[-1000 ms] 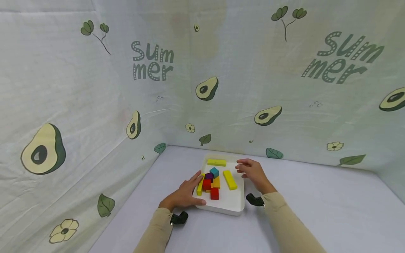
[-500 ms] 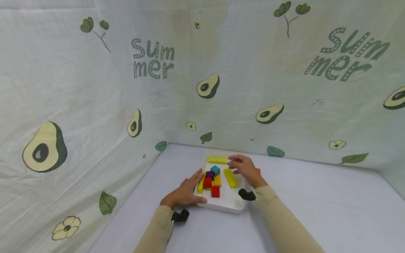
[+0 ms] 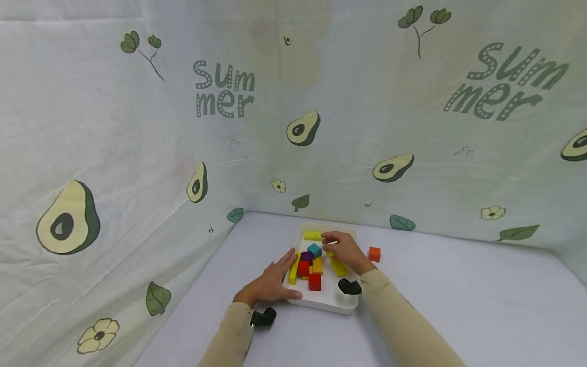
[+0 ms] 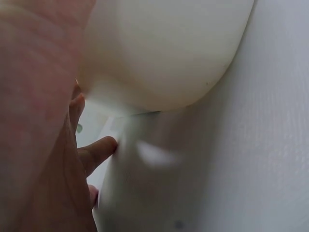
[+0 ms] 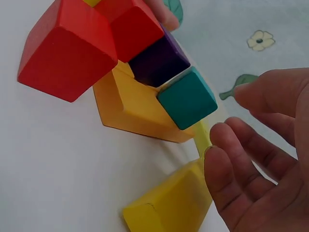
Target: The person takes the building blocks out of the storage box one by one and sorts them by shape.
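A white tray (image 3: 316,304) holds several coloured blocks. My left hand (image 3: 268,284) rests along the tray's left side, fingers spread, thumb by the front edge. Over the tray, my right hand (image 3: 345,252) has its fingers loosely bent around nothing, just right of a teal cube (image 5: 188,99). A small gap shows between fingertips and cube in the right wrist view. The teal cube leans on an orange block (image 5: 140,108), beside a purple block (image 5: 161,58) and two red cubes (image 5: 67,53). Under the right hand lies a long yellow block (image 5: 169,198), partly hidden.
Another yellow block (image 3: 313,235) lies at the tray's back, and one more yellow block (image 3: 293,270) stands along its left wall. On the white table (image 3: 435,285), right of the tray, sits an orange-red cube (image 3: 374,254). A printed cloth (image 3: 339,188) hangs behind.
My right hand has moved left from the tray's right rim to the teal cube. The orange-red cube on the table has come into view from behind it. My left hand stays in place.
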The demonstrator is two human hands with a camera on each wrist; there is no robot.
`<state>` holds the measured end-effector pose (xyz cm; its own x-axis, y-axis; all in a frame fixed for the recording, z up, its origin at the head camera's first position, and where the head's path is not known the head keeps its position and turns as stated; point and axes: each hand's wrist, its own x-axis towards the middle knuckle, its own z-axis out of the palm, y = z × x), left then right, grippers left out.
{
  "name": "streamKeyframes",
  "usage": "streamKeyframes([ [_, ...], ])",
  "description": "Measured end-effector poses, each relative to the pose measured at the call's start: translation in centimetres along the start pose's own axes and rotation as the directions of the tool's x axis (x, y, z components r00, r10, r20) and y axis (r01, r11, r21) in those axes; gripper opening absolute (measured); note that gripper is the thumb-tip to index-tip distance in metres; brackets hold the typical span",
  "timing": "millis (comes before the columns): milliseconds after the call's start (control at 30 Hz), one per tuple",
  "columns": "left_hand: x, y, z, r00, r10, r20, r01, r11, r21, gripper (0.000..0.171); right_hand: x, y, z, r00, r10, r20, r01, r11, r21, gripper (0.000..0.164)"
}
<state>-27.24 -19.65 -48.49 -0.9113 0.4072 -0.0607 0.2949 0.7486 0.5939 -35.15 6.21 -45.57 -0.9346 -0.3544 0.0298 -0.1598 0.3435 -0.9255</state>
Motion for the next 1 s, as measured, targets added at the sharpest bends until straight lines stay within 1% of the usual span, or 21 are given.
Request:
streamKeyframes([
  [100, -0.2, -0.1, -0.2, 1.0, 0.004, -0.009, -0.004, 1.0, 0.004, 0.114, 0.2, -0.1, 0.5, 1.0, -0.025, -0.001, 0.025, 0.999, -0.031, 0.04],
  [267, -0.6, 0.0, -0.4, 1.0, 0.002, 0.01, -0.002, 1.0, 0.003, 0.113, 0.6, 0.2, 1.1, 1.0, -0.024, 0.001, 0.024, 0.997, -0.076, 0.039],
  [433, -0.4, 0.3, -0.3, 1.0, -0.001, 0.003, 0.001, 1.0, 0.003, 0.113, 0.7, 0.4, 1.4, 0.999, -0.03, -0.012, 0.028, 0.995, -0.095, 0.037],
  [567, -0.4, 0.4, -0.1, 1.0, -0.016, -0.002, 0.016, 1.0, -0.006, 0.114, 0.6, 0.1, 1.3, 0.999, -0.03, 0.017, 0.031, 0.995, -0.094, 0.039],
  [700, -0.4, 0.3, 0.1, 1.0, -0.021, 0.005, 0.021, 1.0, -0.011, 0.114, 0.6, 0.3, 1.2, 0.998, -0.013, 0.059, 0.02, 0.992, -0.124, 0.044],
  [800, -0.4, 0.2, 0.1, 1.0, -0.021, 0.018, 0.021, 1.0, -0.008, 0.114, 0.5, 0.5, 1.2, 0.996, 0.02, 0.088, -0.005, 0.986, -0.167, 0.048],
  [1000, -0.4, -0.1, 0.0, 1.0, -0.008, 0.004, 0.008, 1.0, -0.003, 0.112, 0.4, 0.1, 1.5, 0.995, 0.046, 0.088, -0.027, 0.978, -0.208, 0.053],
])
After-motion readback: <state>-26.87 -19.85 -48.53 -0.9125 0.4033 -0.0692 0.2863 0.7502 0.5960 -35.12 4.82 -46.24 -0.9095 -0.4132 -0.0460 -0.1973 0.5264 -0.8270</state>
